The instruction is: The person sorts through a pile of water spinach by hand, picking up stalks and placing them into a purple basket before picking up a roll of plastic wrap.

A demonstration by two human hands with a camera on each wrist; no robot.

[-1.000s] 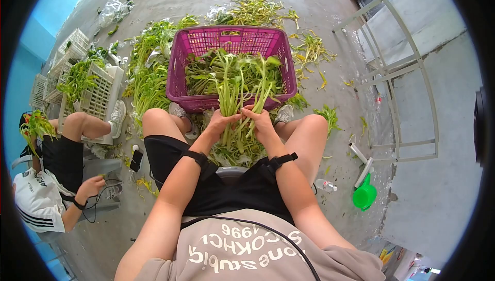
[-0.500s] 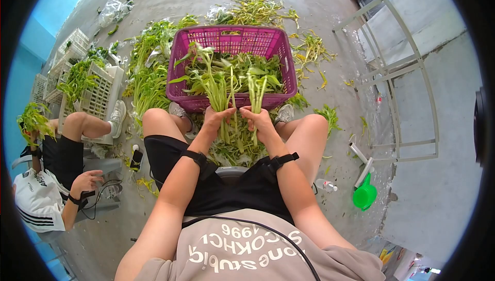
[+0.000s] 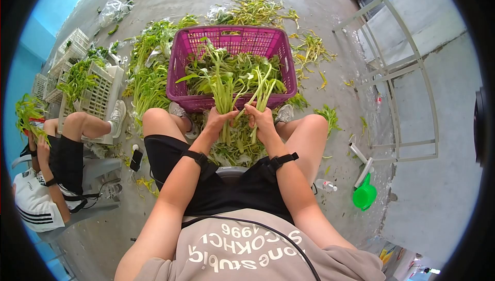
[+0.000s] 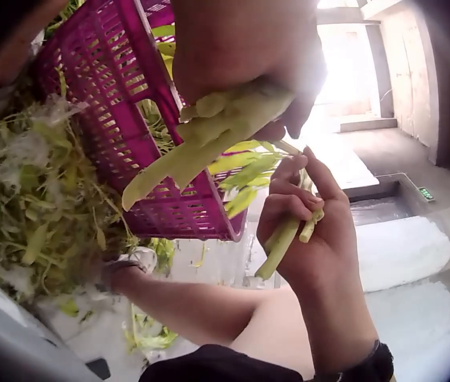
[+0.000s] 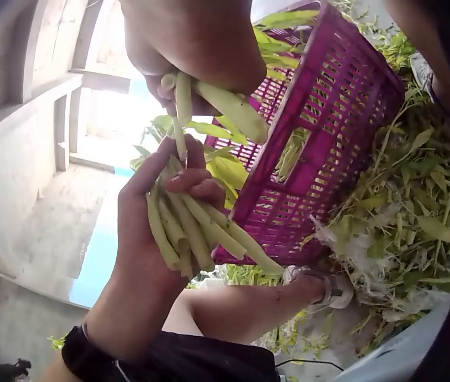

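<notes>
My left hand (image 3: pixel 219 119) grips a thick bunch of leafy green vegetable stalks (image 3: pixel 223 92), leaves pointing away over the basket and cut ends toward me. Close beside it, my right hand (image 3: pixel 261 120) holds a thinner bunch of the same stalks (image 3: pixel 264 91), leaning to the right. In the right wrist view, several pale stem ends (image 5: pixel 189 227) stick out of the left fist, and the fingertips of both hands meet around a thin stem (image 5: pixel 179 139). Beyond both hands stands a purple plastic basket (image 3: pixel 178 92) with more greens (image 3: pixel 196 69) inside.
Trimmed leaves and stems (image 3: pixel 237 149) lie heaped between my feet. Long greens (image 3: pixel 149 82) are piled left of the basket, yellowed scraps (image 3: pixel 312 49) to its right. At the left, another person (image 3: pixel 44 193) sits handling greens near white crates (image 3: pixel 98 92). A green scoop (image 3: pixel 364 193) lies at the right.
My hands moved slightly apart and then back together, each keeping its bunch. The right bunch went from upright to tilted right. The seated person's free hand rose to their greens.
</notes>
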